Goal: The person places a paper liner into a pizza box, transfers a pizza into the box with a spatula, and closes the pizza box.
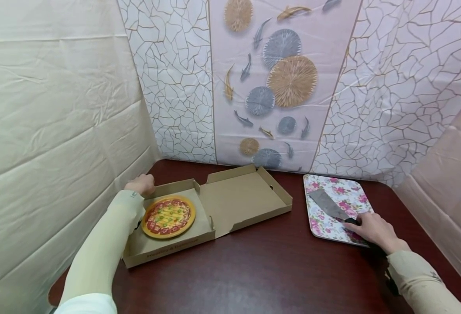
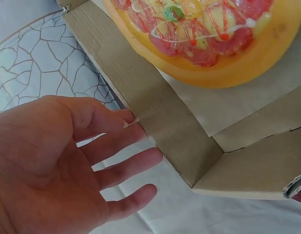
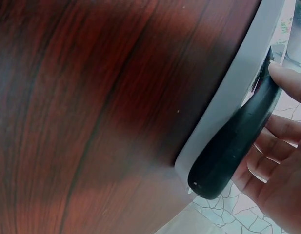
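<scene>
On the right, my right hand (image 1: 375, 229) holds the black handle of a knife (image 1: 328, 205) with a broad grey blade. The blade lies over a floral cutting board (image 1: 316, 224). In the right wrist view, my thumb is on the handle (image 3: 233, 141) near the blade, with the fingers behind it. My left hand (image 1: 141, 184) is at the far left side of an open cardboard pizza box (image 1: 210, 235). In the left wrist view, its loosely bent fingers (image 2: 126, 163) meet the outside of the box wall (image 2: 165, 126). A whole pizza (image 1: 169, 216) with an orange-yellow rim lies inside.
The box lid (image 1: 244, 194) is folded open to the right, towards the board. All stands on a dark red wooden table (image 1: 254, 270). Cloth-covered walls (image 1: 65, 109) enclose its left, back and right sides.
</scene>
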`<action>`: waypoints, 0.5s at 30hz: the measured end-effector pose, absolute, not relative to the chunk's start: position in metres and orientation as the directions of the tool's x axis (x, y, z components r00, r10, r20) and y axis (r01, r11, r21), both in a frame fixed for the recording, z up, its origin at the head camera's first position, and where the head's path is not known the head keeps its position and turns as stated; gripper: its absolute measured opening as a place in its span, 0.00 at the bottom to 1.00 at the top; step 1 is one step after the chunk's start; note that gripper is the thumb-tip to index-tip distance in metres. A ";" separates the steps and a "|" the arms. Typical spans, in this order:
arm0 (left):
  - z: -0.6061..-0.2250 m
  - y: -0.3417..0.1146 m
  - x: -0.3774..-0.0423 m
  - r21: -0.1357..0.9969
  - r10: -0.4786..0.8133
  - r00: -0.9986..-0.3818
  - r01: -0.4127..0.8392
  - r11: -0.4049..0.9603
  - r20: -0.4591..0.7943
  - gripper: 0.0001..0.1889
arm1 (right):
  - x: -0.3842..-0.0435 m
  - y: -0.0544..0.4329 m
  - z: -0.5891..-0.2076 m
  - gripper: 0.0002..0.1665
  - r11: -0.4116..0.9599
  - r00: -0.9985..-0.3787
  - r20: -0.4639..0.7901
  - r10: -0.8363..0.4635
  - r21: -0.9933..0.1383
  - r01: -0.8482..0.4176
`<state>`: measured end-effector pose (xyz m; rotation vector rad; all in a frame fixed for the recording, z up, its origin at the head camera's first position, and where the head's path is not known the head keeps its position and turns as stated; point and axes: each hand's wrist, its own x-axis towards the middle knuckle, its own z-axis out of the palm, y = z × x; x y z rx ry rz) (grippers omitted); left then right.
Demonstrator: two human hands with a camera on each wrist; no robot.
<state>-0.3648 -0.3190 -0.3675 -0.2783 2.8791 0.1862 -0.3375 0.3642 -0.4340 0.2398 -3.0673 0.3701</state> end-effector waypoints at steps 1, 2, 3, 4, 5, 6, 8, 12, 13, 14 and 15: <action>-0.367 -0.319 -0.366 0.097 -0.171 -0.953 -0.200 0.975 -0.248 0.09 | -0.338 0.365 -0.433 0.29 0.961 -0.988 0.055 -0.147 -0.230 -0.156; -0.367 -0.318 -0.366 0.092 -0.169 -0.955 -0.196 0.976 -0.243 0.10 | -0.338 0.365 -0.432 0.29 0.962 -0.988 0.048 -0.144 -0.228 -0.151; -0.366 -0.317 -0.367 0.089 -0.163 -0.956 -0.189 0.978 -0.242 0.10 | -0.338 0.366 -0.430 0.29 0.963 -0.989 0.042 -0.143 -0.224 -0.149; -0.365 -0.316 -0.368 0.087 -0.158 -0.958 -0.183 0.979 -0.238 0.11 | -0.339 0.367 -0.428 0.31 0.965 -0.989 0.038 -0.143 -0.216 -0.148; -0.365 -0.315 -0.368 0.082 -0.152 -0.960 -0.175 0.981 -0.234 0.11 | -0.339 0.367 -0.426 0.34 0.967 -0.989 0.035 -0.142 -0.208 -0.146; -0.364 -0.314 -0.370 0.077 -0.145 -0.963 -0.166 0.983 -0.229 0.11 | -0.340 0.368 -0.423 0.36 0.969 -0.989 0.035 -0.141 -0.202 -0.145; -0.363 -0.311 -0.372 0.075 -0.127 -0.968 -0.146 0.986 -0.218 0.11 | -0.342 0.368 -0.418 0.40 0.971 -0.988 0.053 -0.144 -0.188 -0.151; -0.360 -0.301 -0.379 0.094 -0.073 -0.985 -0.089 0.992 -0.159 0.10 | -0.347 0.360 -0.410 0.34 0.966 -0.974 0.149 -0.170 -0.171 -0.195; -0.359 -0.297 -0.382 0.098 -0.054 -0.989 -0.068 0.993 -0.137 0.10 | -0.349 0.356 -0.408 0.30 0.964 -0.968 0.174 -0.178 -0.167 -0.207; -0.359 -0.293 -0.385 0.098 -0.030 -0.993 -0.041 0.994 -0.111 0.11 | -0.351 0.351 -0.406 0.27 0.961 -0.962 0.200 -0.186 -0.167 -0.221; -0.358 -0.289 -0.389 0.090 -0.010 -0.996 -0.017 0.996 -0.083 0.11 | -0.352 0.346 -0.403 0.25 0.957 -0.956 0.219 -0.193 -0.170 -0.233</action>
